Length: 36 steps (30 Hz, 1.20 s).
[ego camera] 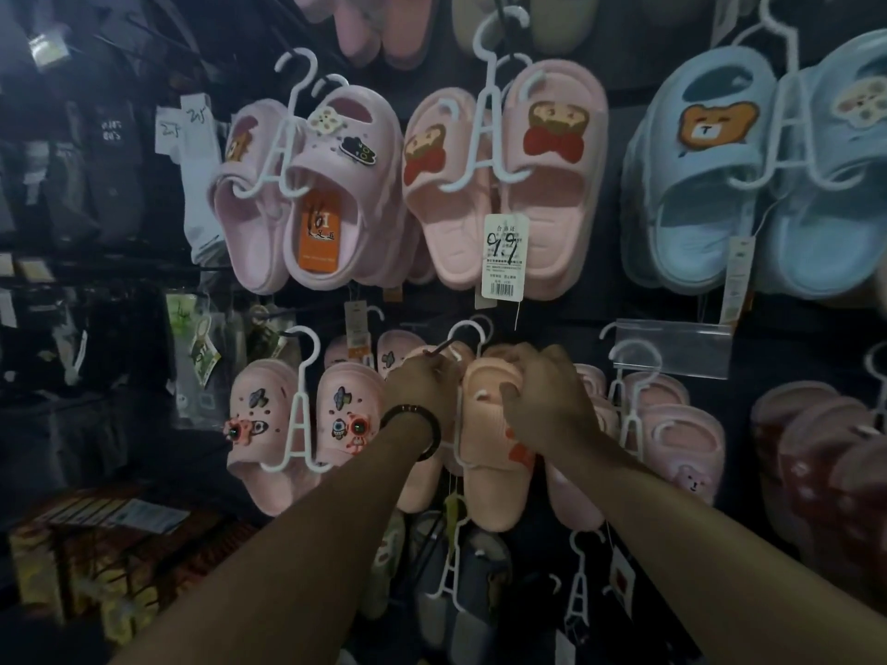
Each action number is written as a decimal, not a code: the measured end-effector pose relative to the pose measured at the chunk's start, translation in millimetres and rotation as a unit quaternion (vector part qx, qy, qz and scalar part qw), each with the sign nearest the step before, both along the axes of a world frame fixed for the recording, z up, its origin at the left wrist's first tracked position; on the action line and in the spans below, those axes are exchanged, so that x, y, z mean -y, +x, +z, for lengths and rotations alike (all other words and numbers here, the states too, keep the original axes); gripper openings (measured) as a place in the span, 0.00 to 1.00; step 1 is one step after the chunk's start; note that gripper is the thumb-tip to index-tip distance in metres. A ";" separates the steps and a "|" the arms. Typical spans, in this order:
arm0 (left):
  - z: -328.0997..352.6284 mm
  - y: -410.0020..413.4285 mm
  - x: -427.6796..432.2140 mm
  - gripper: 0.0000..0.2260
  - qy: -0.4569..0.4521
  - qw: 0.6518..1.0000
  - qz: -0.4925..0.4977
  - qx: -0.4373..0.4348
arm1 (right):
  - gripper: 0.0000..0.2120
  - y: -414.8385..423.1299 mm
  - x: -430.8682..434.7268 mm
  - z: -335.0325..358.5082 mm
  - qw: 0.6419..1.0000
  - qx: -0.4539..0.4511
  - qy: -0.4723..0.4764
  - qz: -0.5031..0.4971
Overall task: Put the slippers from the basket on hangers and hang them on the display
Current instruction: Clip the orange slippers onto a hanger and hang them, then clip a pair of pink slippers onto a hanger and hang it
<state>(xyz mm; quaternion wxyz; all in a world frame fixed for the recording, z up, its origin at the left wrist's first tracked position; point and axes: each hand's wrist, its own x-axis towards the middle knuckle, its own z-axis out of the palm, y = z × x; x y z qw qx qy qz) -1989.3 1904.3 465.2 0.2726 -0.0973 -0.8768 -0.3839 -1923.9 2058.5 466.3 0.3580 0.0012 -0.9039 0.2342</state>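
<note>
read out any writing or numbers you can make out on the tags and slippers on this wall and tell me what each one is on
"9.9", handwritten: white price tag on the pink bear slippers; its printed lines and barcode are too small to read.
"T": bear patch on the blue slippers.
"25" (uncertain), handwritten: white paper tags, upper left.
Orange tag in the pink clog: dark marks, unreadable.
Other hang tags: too blurred.

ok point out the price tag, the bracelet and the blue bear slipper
price tag (504, 255), head view, middle of the white card
bracelet (434, 427), head view, band on the left wrist
blue bear slipper (705, 151), head view, strap
</note>
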 end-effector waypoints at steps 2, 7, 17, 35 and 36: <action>-1.3 -11.3 -6.2 0.12 0.010 1.000 -0.008 0.015 | 0.21 -5.4 -1.9 -2.3 1.000 -0.001 0.003 -0.008; -12.4 -23.6 -5.9 0.10 0.022 0.998 -0.028 0.052 | 0.28 -10.5 -2.9 -13.5 0.998 0.011 0.045 -0.034; -35.6 37.7 29.3 0.03 0.094 0.990 -0.088 0.058 | 0.13 22.7 17.7 -40.9 0.983 -0.181 0.029 0.015; -209.3 197.8 246.9 0.09 0.132 0.967 0.023 0.215 | 0.07 74.2 230.2 -192.6 0.869 0.285 -0.243 0.323; -220.4 204.9 261.0 0.09 0.127 0.964 0.035 0.230 | 0.08 76.3 243.0 -204.2 0.854 0.306 -0.247 0.340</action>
